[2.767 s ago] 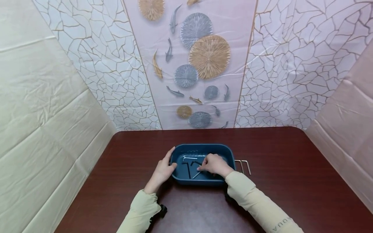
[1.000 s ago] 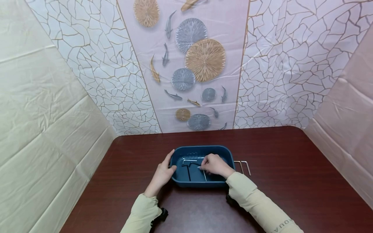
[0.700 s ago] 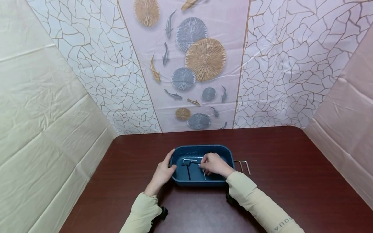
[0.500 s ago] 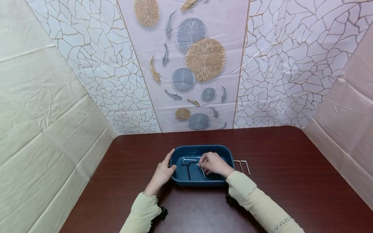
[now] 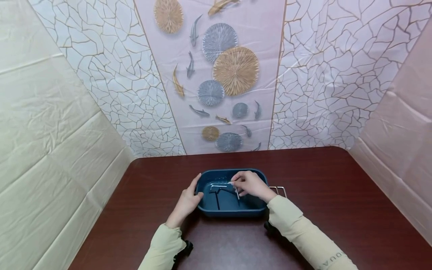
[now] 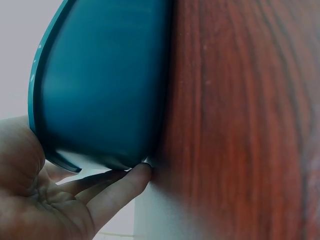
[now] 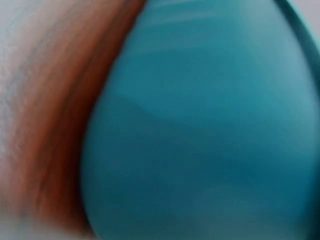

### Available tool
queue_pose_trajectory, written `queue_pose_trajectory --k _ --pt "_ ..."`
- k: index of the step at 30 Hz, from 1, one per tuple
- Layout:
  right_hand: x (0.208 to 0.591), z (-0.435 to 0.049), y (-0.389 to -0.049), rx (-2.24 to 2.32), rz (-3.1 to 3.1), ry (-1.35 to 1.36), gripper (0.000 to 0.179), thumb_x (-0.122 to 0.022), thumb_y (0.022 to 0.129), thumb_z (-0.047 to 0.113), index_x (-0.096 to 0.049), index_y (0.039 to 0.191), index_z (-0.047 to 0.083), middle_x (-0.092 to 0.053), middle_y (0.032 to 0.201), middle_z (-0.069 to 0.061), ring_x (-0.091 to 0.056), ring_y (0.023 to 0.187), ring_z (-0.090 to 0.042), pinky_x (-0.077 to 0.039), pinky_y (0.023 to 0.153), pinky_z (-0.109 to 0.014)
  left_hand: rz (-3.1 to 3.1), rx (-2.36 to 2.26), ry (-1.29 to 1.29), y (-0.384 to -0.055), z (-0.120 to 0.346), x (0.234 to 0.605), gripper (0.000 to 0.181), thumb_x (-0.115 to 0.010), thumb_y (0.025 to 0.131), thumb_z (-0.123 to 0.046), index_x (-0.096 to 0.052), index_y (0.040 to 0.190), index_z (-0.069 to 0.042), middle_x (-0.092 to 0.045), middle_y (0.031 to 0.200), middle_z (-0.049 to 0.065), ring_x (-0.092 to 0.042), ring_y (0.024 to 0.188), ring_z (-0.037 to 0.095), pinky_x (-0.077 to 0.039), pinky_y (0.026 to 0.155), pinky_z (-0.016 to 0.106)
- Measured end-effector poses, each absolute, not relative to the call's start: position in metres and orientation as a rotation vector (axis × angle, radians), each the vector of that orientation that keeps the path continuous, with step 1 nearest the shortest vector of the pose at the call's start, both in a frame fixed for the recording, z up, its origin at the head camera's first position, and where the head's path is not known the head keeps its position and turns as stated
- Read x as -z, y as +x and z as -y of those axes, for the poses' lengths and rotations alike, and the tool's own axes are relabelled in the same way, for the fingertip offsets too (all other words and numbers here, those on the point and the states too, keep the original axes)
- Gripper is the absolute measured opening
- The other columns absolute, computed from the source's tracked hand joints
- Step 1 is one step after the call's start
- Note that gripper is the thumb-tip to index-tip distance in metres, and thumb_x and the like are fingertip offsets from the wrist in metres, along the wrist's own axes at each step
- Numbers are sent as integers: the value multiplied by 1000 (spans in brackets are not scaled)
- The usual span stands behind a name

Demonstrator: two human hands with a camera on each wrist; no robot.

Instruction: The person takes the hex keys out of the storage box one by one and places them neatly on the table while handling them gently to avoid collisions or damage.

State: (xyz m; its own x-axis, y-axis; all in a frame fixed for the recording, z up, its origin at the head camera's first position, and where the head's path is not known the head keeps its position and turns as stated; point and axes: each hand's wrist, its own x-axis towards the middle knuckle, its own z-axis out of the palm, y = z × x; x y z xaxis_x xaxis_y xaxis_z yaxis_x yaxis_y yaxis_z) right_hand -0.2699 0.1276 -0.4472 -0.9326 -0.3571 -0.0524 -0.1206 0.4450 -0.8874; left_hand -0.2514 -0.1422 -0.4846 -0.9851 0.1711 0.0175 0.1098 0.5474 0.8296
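Observation:
My left hand (image 5: 186,200) holds the left end of a dark blue tray (image 5: 233,213). Its thumb lies at the rim and the fingers rest along the outer wall, as the left wrist view also shows. Over the tray's right half, my right hand (image 5: 253,184) pinches a silver hex key (image 5: 237,193) by its short end, the long arm pointing down. Inside lie another silver hex key (image 5: 218,186), a black hex key (image 5: 217,200) and a second black hex key (image 5: 227,190). In the right wrist view only the tray's outer wall (image 7: 200,125) and table show; the hand is hidden.
On the dark red wooden table (image 5: 320,210), a pair of hex keys (image 5: 281,188) lies against the tray's right side, partly covered by my right forearm. A patterned cloth wall (image 5: 216,112) stands behind the table's far edge.
My right hand has turned the pinched silver hex key and raised it off the tray's floor, moving slightly away and right. My left hand stays on the tray.

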Motion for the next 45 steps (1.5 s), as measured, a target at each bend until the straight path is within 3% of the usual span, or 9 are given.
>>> queue_pose_trajectory --k 9,19,22,26,31,39,45 --pt "434 -143 -269 1599 -2430 -428 25 -61 101 12 -67 118 -4 -66 108 -25 -67 85 -24 -60 71 -41 -2689 -1448 231 -251 143 486 72 -54 96 -7 -26 161 -22 -37 57 -2 -40 50 15 -40 58 31" --pt "421 -172 -269 1654 -2483 -299 28 -64 100 18 -68 121 0 -67 106 -16 -67 90 -26 -59 74 -44 -2705 -1433 245 -252 143 483 74 -54 96 -7 -26 161 -23 -37 56 -1 -39 48 15 -39 57 32" --pt "419 -185 -267 1693 -2478 -278 32 -65 100 20 -67 124 0 -67 107 -16 -68 94 -31 -58 77 -48 -2694 -1437 249 -251 144 483 74 -54 96 -7 -25 162 -23 -37 55 -2 -38 48 15 -39 56 32" --pt "415 -202 -263 1740 -2473 -259 35 -64 100 22 -66 125 -2 -67 111 -20 -67 97 -37 -59 76 -43 -2684 -1441 244 -251 143 482 73 -54 97 -8 -24 162 -24 -36 56 -2 -37 48 15 -39 58 32" --pt "413 -223 -259 1754 -2491 -208 37 -64 100 24 -65 126 -2 -67 111 -23 -68 90 -33 -59 75 -41 -2691 -1422 230 -250 142 483 73 -55 97 -9 -24 162 -24 -37 56 -2 -39 49 15 -39 57 31" --pt "421 -260 -251 1727 -2554 -139 40 -64 100 25 -63 128 -5 -70 98 -10 -69 87 -29 -59 75 -40 -2701 -1396 220 -250 141 482 74 -54 96 -9 -23 162 -23 -40 55 -1 -40 48 15 -39 56 31" --pt "429 -280 -247 1677 -2617 -94 40 -62 101 23 -62 127 -7 -70 99 -13 -69 84 -23 -59 75 -40 -2709 -1389 215 -251 141 481 73 -54 96 -8 -24 162 -21 -38 55 -1 -38 48 15 -38 56 32"
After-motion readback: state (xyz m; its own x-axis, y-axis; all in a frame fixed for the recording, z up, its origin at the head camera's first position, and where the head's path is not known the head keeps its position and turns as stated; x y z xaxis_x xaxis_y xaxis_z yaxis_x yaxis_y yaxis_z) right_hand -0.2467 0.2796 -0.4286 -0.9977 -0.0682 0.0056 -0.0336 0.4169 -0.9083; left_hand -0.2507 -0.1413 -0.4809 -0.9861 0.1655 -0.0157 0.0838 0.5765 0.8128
